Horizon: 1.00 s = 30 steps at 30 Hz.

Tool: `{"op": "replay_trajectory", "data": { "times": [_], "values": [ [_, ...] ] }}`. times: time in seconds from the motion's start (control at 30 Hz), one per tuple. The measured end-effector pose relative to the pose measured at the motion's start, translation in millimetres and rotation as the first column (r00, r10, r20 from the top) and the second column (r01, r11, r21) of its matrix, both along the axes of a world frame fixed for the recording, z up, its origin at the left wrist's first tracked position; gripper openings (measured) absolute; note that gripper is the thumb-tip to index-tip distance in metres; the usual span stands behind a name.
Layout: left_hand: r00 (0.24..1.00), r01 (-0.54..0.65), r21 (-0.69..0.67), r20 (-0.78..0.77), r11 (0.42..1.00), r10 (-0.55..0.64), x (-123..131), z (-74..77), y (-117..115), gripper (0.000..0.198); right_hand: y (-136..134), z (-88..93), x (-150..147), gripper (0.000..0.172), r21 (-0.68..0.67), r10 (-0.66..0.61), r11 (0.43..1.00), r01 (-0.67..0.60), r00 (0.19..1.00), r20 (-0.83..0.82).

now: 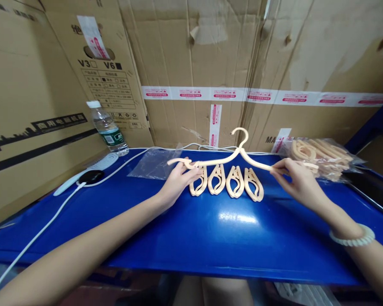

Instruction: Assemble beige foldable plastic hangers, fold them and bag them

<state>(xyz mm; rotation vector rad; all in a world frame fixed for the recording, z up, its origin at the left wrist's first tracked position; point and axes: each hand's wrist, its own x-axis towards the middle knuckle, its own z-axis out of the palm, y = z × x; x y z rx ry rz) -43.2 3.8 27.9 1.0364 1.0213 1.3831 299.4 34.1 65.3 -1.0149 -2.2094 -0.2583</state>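
Note:
A cream plastic hanger (239, 149) with a hook on top is held level above the blue table (210, 229). My left hand (178, 180) pinches its left arm and my right hand (295, 178) pinches its right arm; both are closed on it. Several cream clips (226, 182) lie in a row on the table just below the hanger, close to my left fingers.
A clear bag of more cream hangers (319, 155) lies at the right rear. An empty clear bag (153, 163), a water bottle (107, 127), a black object (91, 176) with a white cable (35, 240) sit at left. Cardboard boxes (194, 63) wall the back and left.

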Motion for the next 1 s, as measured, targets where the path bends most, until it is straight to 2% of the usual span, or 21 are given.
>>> {"op": "replay_trajectory", "data": {
  "times": [0.13,0.27,0.37,0.43,0.57,0.7,0.8,0.9,1.0],
  "values": [
    [0.978,0.098,0.081,-0.195,0.992,-0.081,3,-2.5,-7,0.072,-9,-8.1,-14,0.009,0.122,0.080,0.988,-0.097,0.987,0.139],
    [0.877,0.298,0.123,-0.426,0.946,-0.221,6,-6.9,-15,0.061,-15,-11.9,-19,0.004,0.145,0.117,0.979,-0.142,0.978,0.170],
    [0.858,0.347,0.164,-0.453,0.923,-0.242,7,-7.0,-18,0.054,-14,-12.6,-18,0.008,0.143,0.106,0.981,-0.132,0.979,0.177],
    [0.884,0.297,0.190,-0.424,0.936,-0.195,6,-6.6,-17,0.047,-12,-12.2,-16,0.015,0.128,0.094,0.985,-0.119,0.977,0.190],
    [0.941,0.067,0.210,-0.338,0.975,0.008,2,-8.1,-12,0.035,-11,-9.3,-12,0.021,0.152,0.003,0.987,-0.049,0.957,0.289],
    [0.972,-0.057,0.158,-0.215,0.986,0.090,0,-11.0,-10,0.045,-19,-8.6,-13,0.022,0.270,-0.217,0.954,0.129,0.921,0.325],
    [0.987,-0.081,0.098,-0.128,0.992,0.094,2,-11.1,-11,0.054,-26,-11.1,-15,0.028,0.272,-0.290,0.939,0.211,0.910,0.296],
    [0.996,-0.072,0.074,-0.051,0.995,0.076,4,-9.5,-13,0.051,-29,-13.7,-18,0.028,0.212,-0.239,0.959,0.188,0.939,0.247],
    [0.999,-0.050,0.065,-0.012,0.997,0.051,6,-8.7,-13,0.045,-28,-15.4,-23,0.028,0.104,-0.087,0.992,0.078,0.993,0.086]
  ]
}}
